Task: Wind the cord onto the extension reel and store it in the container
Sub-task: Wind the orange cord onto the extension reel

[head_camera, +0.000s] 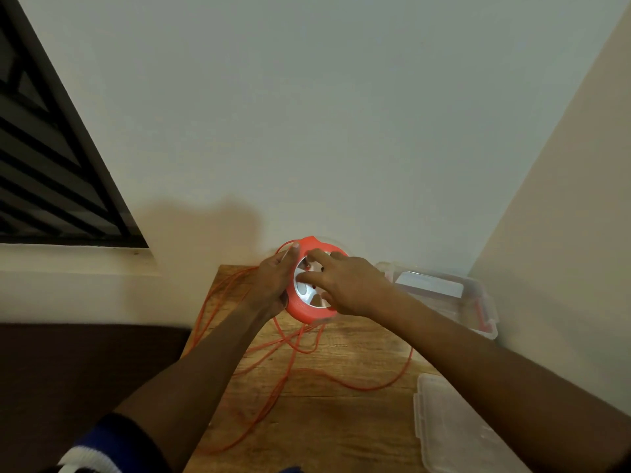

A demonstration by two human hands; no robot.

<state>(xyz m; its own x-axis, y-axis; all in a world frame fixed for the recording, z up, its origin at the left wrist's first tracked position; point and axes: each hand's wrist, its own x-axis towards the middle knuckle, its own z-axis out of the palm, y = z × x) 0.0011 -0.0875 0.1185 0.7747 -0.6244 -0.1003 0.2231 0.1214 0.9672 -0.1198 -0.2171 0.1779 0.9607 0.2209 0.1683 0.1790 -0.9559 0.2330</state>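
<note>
An orange extension reel [309, 310] with a white hub is held upright above the far end of the wooden table [327, 425]. My left hand [275, 281] grips its left rim, thumb on the top edge. Spread fingers of my right hand [345, 285] press on the white hub face. Loose orange cord [273, 397] hangs from the reel and lies in loops over the table, some trailing off the left edge. A clear plastic container [478, 302] stands open at the far right of the table.
The container's clear lid [454, 435] lies flat at the near right corner of the table. Walls close in behind and to the right. A dark brown surface [85, 380] runs along the left, below a barred window [51, 158].
</note>
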